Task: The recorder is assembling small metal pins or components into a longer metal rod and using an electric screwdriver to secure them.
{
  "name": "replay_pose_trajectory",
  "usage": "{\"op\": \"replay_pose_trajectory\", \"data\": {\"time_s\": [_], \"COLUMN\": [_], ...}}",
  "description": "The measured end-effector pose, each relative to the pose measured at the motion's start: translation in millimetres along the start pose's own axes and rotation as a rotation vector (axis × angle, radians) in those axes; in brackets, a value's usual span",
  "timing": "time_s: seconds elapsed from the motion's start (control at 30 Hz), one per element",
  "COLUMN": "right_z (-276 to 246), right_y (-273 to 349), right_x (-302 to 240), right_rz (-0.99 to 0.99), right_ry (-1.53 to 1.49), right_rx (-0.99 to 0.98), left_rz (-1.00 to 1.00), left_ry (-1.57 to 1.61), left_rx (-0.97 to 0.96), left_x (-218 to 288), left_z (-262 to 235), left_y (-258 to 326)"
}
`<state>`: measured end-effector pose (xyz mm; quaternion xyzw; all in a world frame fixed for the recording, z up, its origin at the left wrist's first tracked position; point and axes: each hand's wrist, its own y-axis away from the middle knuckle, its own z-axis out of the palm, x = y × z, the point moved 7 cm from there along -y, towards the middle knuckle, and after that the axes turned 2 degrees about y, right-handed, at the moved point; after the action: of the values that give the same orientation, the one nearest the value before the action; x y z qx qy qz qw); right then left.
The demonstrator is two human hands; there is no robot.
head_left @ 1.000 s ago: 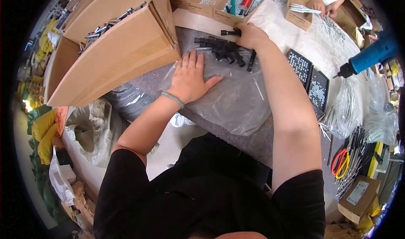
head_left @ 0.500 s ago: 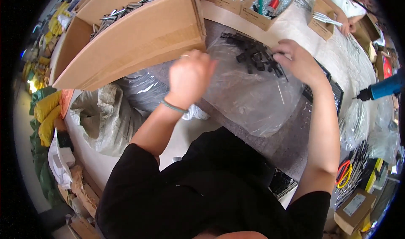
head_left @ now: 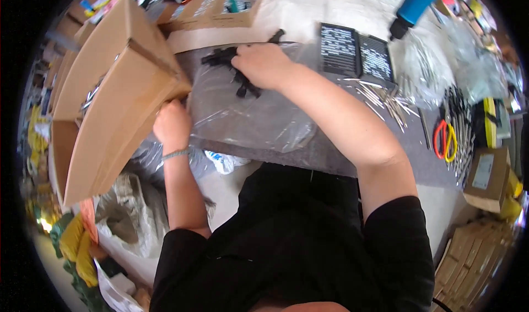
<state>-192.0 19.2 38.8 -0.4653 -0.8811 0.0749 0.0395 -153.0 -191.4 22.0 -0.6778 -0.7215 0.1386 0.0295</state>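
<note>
A cluster of small black plastic parts (head_left: 219, 56) lies on a clear plastic bag (head_left: 242, 122) spread over the grey mat. My right hand (head_left: 263, 65) is on top of the cluster, fingers curled round some of the parts. Black pieces stick out beyond its knuckles and below its fingers. On the left, my left hand (head_left: 173, 123) is closed beside the lower corner of a large cardboard box (head_left: 118, 119). Its fingertips are hidden, so whether it grips anything cannot be made out. Metal pieces (head_left: 91, 96) show inside the box.
Right of the bag are a black case of bits (head_left: 358, 53), loose metal rods (head_left: 388, 102) and red-and-yellow-handled scissors (head_left: 445, 138). A blue power driver (head_left: 416, 6) hangs at upper right. Small cardboard trays (head_left: 215, 14) stand at the back. A woven sack (head_left: 132, 215) sits lower left.
The view has swung to the right, so the box and bag appear further left. My right hand has moved from the cluster's right edge onto it and closed. My left hand stays by the box corner.
</note>
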Motion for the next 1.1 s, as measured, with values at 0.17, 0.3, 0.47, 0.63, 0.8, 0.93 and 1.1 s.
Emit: {"op": "replay_pose_trajectory", "data": {"time_s": [0.17,0.3,0.47,0.63,0.8,0.93,1.1], "right_z": [-65,-91,-93,-54,-65,-57,-85], "right_y": [84,214,330,335,315,336,334], "right_x": [28,139,259,290,278,306,286], "right_rz": [0.093,0.66,0.988,1.126,1.219,1.277,1.119], "right_ry": [-0.097,-0.05,-0.007,0.122,0.113,0.033,0.011], "right_rx": [0.482,0.556,0.396,-0.095,-0.004,0.196,0.424], "left_rz": [-0.026,0.272,0.863,0.964,0.822,0.856,0.927], "left_ry": [0.022,0.307,0.73,0.581,0.572,0.678,0.804], "left_rx": [-0.01,0.437,0.202,0.01,0.07,0.184,0.258], "left_x": [1,39,140,203,210,206,219], "left_z": [-10,-64,-82,-54,-57,-94,-122], "left_y": [11,35,79,110,92,94,94]}}
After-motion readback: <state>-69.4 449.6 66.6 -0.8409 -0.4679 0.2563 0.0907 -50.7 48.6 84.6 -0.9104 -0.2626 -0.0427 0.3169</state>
